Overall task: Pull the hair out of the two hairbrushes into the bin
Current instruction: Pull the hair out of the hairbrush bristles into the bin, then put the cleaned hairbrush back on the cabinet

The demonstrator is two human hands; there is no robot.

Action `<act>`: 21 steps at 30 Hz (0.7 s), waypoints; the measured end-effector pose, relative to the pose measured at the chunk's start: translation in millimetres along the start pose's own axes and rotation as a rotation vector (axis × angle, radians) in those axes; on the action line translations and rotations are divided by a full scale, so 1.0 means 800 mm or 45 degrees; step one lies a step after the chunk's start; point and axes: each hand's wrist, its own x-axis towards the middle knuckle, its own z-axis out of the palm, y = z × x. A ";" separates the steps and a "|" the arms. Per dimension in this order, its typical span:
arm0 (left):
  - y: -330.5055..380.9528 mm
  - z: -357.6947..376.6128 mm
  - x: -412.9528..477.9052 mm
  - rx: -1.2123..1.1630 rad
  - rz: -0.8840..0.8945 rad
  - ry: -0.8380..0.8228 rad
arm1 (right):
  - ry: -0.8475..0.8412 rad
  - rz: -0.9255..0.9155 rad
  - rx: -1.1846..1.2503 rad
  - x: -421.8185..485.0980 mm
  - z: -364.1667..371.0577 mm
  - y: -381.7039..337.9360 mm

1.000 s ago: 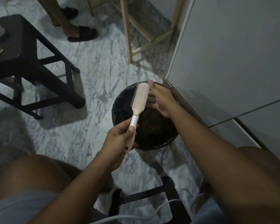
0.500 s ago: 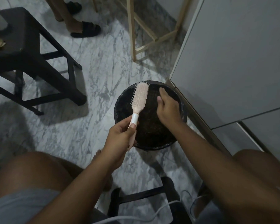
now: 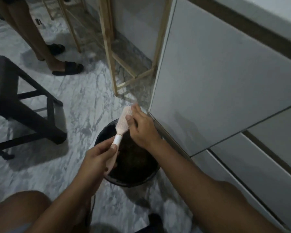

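The pink hairbrush [image 3: 123, 121] is held up over the black bin [image 3: 151, 176], which sits on the marble floor just below both hands. The left hand [image 3: 97, 158] is wrapped round the handle; the right hand [image 3: 142, 127] has its fingers curled against the bristles, apparently picking at hair, though whether any is pinched I cannot tell. Dark matter already lies in the bin, so I judge this brush partly cleaned. The second brush is nowhere in sight. No brand or writing is readable.
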 end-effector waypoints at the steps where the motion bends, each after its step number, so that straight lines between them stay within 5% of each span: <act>1: 0.014 0.007 -0.001 0.001 0.019 -0.008 | 0.018 -0.003 0.013 0.005 -0.012 -0.007; 11: 0.192 0.090 -0.073 0.115 0.040 -0.211 | 0.307 0.076 0.110 0.003 -0.199 -0.112; 21: 0.366 0.282 -0.162 0.363 0.089 -0.732 | 0.687 0.311 0.034 -0.066 -0.480 -0.170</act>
